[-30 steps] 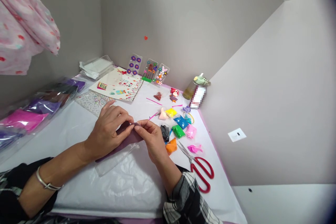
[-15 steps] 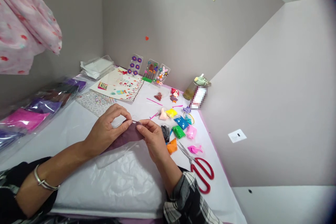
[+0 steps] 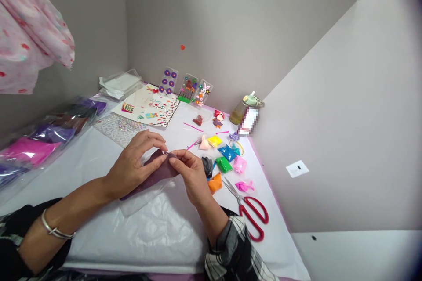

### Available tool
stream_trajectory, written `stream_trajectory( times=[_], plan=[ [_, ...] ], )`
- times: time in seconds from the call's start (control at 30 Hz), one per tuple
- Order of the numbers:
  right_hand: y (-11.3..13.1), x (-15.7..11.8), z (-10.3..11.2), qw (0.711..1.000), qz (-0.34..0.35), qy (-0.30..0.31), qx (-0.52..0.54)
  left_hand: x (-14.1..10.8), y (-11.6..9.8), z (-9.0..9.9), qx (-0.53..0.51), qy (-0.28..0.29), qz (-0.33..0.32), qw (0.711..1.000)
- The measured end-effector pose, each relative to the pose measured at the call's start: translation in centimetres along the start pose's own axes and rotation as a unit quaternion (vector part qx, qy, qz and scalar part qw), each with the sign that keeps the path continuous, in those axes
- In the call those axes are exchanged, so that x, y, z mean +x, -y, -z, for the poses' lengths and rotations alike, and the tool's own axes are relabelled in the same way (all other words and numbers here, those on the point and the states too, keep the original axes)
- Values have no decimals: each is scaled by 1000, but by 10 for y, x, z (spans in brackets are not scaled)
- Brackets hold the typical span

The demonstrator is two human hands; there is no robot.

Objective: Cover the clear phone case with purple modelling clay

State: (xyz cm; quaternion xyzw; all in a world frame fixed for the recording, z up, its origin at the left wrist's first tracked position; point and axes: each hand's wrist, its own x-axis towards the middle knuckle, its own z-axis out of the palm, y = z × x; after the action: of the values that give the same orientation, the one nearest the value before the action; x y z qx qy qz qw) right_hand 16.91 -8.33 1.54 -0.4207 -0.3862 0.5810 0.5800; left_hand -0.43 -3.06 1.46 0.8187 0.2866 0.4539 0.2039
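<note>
A flat purple-brown packet (image 3: 157, 174) is held up over the table between both hands. With thumb and fingertips closed, my left hand (image 3: 135, 164) pinches its upper edge near the middle. The thumb and forefinger of my right hand (image 3: 191, 172) grip the same edge just beside that spot, so the fingertips of both hands nearly meet. Part of the packet's left side is behind my left hand. Beneath it lies a clear plastic case (image 3: 132, 209), partly covered.
Red-handled scissors (image 3: 252, 217) lie right of my right hand, near coloured clay packets such as the orange one (image 3: 215, 183). A drink bottle (image 3: 239, 112) and decorated cases (image 3: 169, 81) stand at the back. Bagged clay (image 3: 29, 150) lies left, near a sticker sheet (image 3: 114, 129).
My left fingers have lifted and shifted slightly along the packet's upper edge, with the forefinger straighter. The packet tilts a little more. My right hand keeps its grip.
</note>
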Motion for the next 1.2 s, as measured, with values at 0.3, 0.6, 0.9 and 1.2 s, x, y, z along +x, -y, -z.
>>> stream_trajectory(
  times=[0.3,0.6,0.9,1.2],
  plan=[
    [2,-1,-2,999,7,-7,-33,-1,0,-1,-15,15,1,1000],
    [-1,-3,-3,995,25,-11,-98,1,-6,0,-78,7,93,993],
    [5,-5,-6,996,24,-6,-83,5,-5,2,-235,70,224,943],
    [6,-4,-6,991,30,-25,-129,4,-9,1,-296,97,237,920]
  ],
)
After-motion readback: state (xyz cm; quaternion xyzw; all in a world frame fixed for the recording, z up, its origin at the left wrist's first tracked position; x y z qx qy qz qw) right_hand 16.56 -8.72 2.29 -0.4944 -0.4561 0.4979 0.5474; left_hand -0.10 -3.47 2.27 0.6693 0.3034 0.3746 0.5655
